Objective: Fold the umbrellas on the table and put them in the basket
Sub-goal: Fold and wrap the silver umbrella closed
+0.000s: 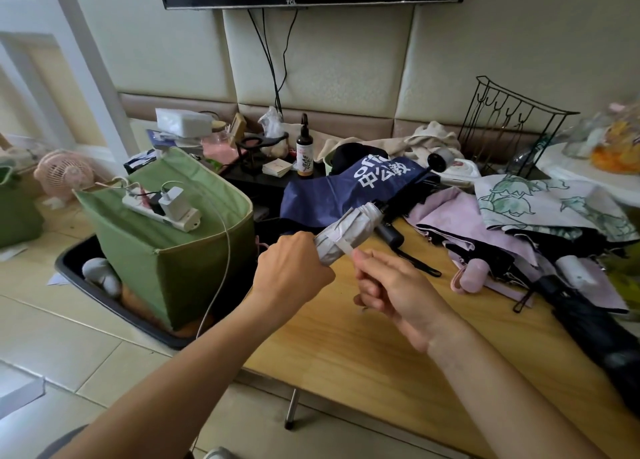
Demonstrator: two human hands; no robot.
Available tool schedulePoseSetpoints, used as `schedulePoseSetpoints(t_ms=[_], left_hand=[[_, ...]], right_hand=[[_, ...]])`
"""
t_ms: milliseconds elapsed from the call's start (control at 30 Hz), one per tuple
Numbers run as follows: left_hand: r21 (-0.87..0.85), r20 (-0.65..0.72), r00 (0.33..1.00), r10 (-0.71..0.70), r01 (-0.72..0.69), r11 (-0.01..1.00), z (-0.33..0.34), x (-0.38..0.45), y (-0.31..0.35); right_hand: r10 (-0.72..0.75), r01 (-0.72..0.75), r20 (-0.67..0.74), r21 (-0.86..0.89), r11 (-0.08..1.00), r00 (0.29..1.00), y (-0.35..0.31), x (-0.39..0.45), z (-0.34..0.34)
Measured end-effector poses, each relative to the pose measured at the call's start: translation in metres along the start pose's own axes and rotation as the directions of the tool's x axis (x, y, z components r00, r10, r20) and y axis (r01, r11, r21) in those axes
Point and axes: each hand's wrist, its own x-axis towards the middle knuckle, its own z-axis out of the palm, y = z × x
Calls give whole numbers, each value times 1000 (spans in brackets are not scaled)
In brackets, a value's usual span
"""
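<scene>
Both hands meet at the centre of the frame, above the wooden worktop (363,347). Left hand (291,268) grips the rolled grey umbrella (349,231), and right hand (391,290) pinches its white strap (344,249). Unfolded umbrellas (502,230) lie at the right; the green basket (180,254) stands at the left.

Left hand (292,268) grips the folded grey umbrella (349,230); right hand (391,290) pinches its strap (343,245)

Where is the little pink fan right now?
In the head view the pink fan sits at the far left, low down beyond the green fabric box and left of the wooden table.
</scene>
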Motion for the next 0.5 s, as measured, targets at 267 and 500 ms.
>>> schedulePoseSetpoints(t_ms=[267, 500], left_hand=[[-402, 206, 979, -8, 92, 911, -6, -8, 3], [-714, 493, 859, 140, 308, 629, -18, -13, 11]], right_hand=[[77, -58, 71, -240, 969, 995, -11, 5, -19], [-83, 95, 64, -232, 968, 995, -10, 11, -23]])
